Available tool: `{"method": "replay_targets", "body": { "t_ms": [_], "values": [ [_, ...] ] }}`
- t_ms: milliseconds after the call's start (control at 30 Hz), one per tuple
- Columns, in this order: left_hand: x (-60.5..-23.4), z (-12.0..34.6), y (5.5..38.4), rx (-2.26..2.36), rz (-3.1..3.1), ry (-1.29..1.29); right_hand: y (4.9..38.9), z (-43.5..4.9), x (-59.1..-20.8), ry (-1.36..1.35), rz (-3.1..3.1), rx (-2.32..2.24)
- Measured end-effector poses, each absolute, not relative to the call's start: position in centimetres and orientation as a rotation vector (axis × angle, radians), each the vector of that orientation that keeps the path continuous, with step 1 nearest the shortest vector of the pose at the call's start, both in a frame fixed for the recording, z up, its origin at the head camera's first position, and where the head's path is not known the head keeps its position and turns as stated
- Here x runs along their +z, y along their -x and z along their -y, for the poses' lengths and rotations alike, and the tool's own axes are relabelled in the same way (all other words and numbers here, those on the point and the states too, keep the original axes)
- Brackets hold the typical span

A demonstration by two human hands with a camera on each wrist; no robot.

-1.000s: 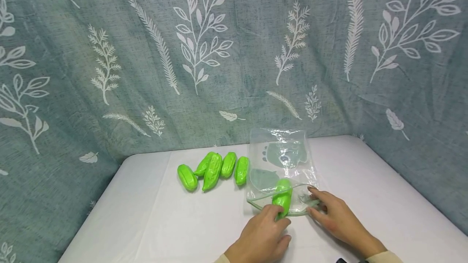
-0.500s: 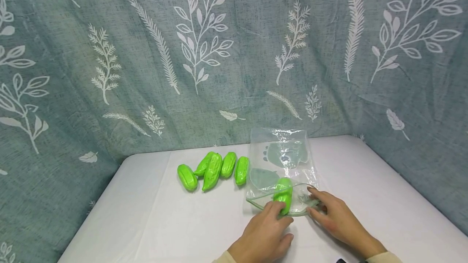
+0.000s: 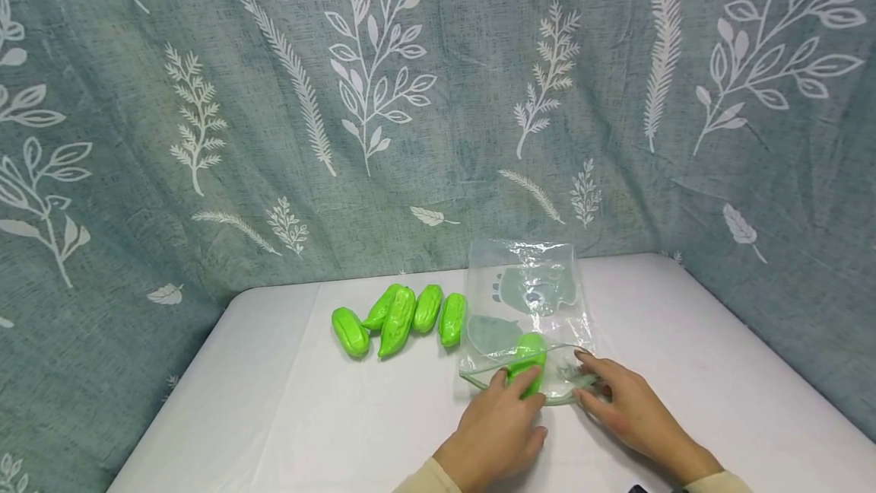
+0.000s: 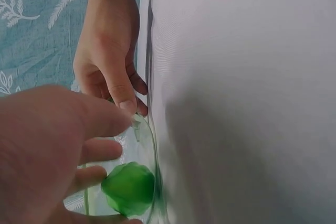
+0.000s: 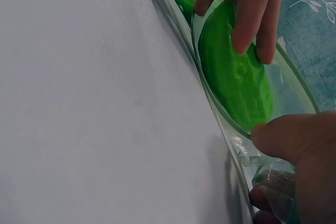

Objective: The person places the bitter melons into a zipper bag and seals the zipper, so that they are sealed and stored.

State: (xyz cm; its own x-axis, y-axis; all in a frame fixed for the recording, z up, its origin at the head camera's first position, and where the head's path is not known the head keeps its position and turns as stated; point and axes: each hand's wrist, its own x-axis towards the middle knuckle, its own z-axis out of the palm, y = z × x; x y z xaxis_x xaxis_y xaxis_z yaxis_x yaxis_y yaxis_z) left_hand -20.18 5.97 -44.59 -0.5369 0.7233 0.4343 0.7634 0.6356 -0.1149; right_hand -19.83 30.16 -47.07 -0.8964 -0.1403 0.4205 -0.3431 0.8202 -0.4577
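Observation:
A clear zip bag [image 3: 534,287] with a green rim and grey-green print lies flat, its mouth held apart toward me. Inside the mouth rests a lumpy, elongated bright green vegetable [image 3: 528,357], probably a toy. My left hand [image 3: 494,423] is over the opening, its fingers extended and spread against the vegetable [image 4: 128,190]. In the right wrist view, those fingertips [image 5: 244,40] touch its upper side. My right hand [image 3: 628,405] pinches the right end of the bag's rim, with thumb [image 5: 278,134] and fingers on either side of the film.
Several similar green vegetables lie in a loose group left of the bag, including one pointed piece [image 3: 397,323] and one nearest the bag [image 3: 452,320]. A white-covered table [image 3: 342,424] bears everything. A leaf-patterned curtain [image 3: 472,97] closes off the back and sides.
My left fingers have loosened from the vegetable's near end and spread out, moving slightly forward over it. The vegetable sits in the bag's mouth. My right hand keeps its place on the rim.

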Motion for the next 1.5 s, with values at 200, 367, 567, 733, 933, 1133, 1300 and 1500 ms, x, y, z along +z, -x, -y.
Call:
{"method": "replay_targets", "body": {
  "t_ms": [200,367,567,733,933,1133,1300,1500],
  "values": [
    [-44.4,-6.0,19.7,-0.108,2.483,1.111,19.8,-30.0,-47.0,-0.34,2.662,0.77],
    [-44.2,-6.1,19.5,-0.127,2.524,1.064,19.8,-30.0,-46.9,-0.342,2.662,0.789],
    [-44.4,-6.5,19.4,-0.13,2.595,1.002,19.8,-29.9,-47.2,-0.325,2.677,0.771],
    [-44.5,-6.8,19.5,-0.13,2.62,0.967,19.8,-29.9,-47.3,-0.337,2.651,0.765],
    [-44.5,-6.8,19.5,-0.118,2.653,0.927,19.7,-29.8,-47.3,-0.354,2.628,0.785],
    [-44.2,-6.5,19.0,-0.085,2.685,0.993,19.7,-29.8,-47.2,-0.35,2.628,0.767],
    [-43.7,-6.3,18.2,-0.026,2.695,1.097,19.7,-29.9,-47.1,-0.366,2.616,0.767],
    [-43.5,-6.3,17.7,-0.005,2.725,1.165,19.7,-30.0,-47.0,-0.365,2.614,0.776]
  ]
}}
